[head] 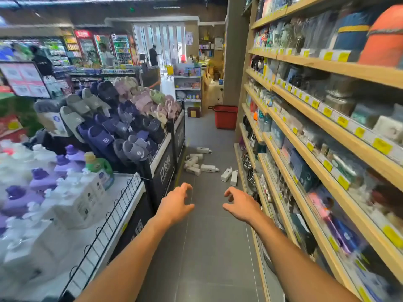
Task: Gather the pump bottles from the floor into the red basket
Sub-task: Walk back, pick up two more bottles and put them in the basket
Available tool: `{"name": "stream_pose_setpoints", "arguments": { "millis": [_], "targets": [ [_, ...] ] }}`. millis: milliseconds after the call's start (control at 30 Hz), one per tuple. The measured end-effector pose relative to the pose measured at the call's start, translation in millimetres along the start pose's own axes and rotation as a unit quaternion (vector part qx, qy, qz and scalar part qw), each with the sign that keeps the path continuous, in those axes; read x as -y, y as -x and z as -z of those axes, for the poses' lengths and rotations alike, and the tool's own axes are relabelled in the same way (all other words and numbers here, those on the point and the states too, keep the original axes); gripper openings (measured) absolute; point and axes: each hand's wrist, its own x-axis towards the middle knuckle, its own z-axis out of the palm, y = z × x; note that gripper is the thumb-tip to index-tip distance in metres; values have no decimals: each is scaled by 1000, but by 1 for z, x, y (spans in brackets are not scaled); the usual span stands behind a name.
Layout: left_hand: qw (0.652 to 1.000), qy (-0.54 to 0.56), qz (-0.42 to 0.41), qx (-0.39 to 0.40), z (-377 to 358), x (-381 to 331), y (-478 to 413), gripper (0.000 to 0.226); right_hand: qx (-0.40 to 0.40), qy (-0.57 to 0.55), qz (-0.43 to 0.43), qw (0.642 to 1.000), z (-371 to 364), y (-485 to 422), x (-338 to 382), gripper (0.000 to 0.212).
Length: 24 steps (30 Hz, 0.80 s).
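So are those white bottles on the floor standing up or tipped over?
Tipped over. The pump bottles lie on their sides, scattered across the grey floor.

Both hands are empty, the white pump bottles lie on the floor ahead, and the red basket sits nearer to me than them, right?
Not quite: the head view shows the red basket beyond the pump bottles, farther from you. The left hand and right hand are indeed empty, and the bottles lie on the floor.
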Motion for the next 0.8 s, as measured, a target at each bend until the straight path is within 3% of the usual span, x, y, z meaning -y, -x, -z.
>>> {"name": "stream_pose_setpoints", "arguments": {
  "millis": [467,800],
  "targets": [
    [999,30,-15,37,6,58,-186,57,5,34,-45,998,1,-161,16,37],
    [998,40,-25,45,-20,45,-341,54,4,23,-78,997,31,-302,-42,35]
  ]
}}
